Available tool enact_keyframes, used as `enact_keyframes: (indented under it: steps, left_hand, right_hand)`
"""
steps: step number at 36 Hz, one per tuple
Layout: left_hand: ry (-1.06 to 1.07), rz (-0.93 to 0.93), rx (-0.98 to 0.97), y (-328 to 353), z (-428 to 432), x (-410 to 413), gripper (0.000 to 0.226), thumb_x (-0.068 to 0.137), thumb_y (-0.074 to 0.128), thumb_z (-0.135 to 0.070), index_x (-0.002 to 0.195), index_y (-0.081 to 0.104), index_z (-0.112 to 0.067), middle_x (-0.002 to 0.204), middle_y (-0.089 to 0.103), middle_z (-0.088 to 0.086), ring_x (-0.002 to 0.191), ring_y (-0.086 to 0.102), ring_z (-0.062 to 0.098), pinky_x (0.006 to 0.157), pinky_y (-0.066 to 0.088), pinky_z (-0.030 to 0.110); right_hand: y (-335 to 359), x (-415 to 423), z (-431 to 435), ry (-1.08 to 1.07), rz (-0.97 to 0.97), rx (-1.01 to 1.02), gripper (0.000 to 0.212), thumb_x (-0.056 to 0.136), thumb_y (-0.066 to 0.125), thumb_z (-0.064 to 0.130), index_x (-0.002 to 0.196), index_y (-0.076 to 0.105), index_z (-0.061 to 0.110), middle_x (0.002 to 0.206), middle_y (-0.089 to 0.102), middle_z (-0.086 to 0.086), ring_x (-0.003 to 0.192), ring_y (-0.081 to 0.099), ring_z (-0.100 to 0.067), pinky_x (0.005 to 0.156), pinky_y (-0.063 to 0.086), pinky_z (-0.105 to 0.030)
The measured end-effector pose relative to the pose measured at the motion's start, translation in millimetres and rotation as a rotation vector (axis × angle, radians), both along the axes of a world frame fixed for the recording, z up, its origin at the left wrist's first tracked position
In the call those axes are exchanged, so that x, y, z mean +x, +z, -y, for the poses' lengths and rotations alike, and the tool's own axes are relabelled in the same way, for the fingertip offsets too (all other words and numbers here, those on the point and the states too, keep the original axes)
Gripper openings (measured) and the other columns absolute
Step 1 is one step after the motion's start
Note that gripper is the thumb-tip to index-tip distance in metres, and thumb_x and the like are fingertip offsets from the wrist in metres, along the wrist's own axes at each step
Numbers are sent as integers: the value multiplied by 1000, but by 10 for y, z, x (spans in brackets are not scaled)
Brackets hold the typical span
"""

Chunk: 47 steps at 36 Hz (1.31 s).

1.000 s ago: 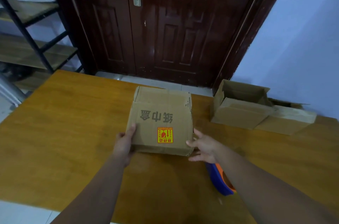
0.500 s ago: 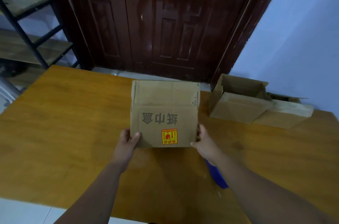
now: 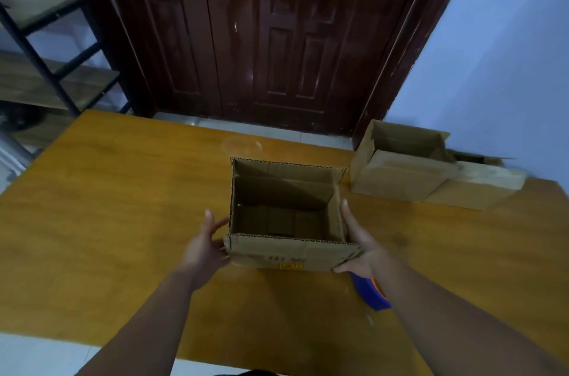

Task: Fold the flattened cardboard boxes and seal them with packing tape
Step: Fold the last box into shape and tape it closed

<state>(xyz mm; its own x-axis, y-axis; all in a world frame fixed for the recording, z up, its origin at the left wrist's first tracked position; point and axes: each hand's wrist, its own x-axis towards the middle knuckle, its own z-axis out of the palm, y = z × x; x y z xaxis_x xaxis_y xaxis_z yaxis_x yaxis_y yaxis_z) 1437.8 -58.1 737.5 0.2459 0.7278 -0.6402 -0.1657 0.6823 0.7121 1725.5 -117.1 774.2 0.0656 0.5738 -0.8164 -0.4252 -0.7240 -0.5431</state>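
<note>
Nothing can be read with certainty. A small yellow-and-red label [image 3: 291, 267] is seen on the near outer wall of the open cardboard box [image 3: 323, 252], close to that wall's lower edge. The wall is viewed at a steep angle, so the label's marks are squeezed and blurred past reading. Just above the label, on the same wall, a short row of dark printed characters [image 3: 284, 258] is made out, but only as smudged strokes, and no single character can be told.
</note>
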Motion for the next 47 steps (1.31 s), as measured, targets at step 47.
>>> enact_keyframes:
  steps: [47]
  left_hand:
    - [-187,-1376,1473,488,56,721,64,78,67,-11,136,42,-20,138,40,17,128,38,37,94,39,54]
  right_hand:
    - [404,-28,-349,369,1102,567,27,94,58,32,112,69,16,131,59,1,121,50,-10,101,34,-24]
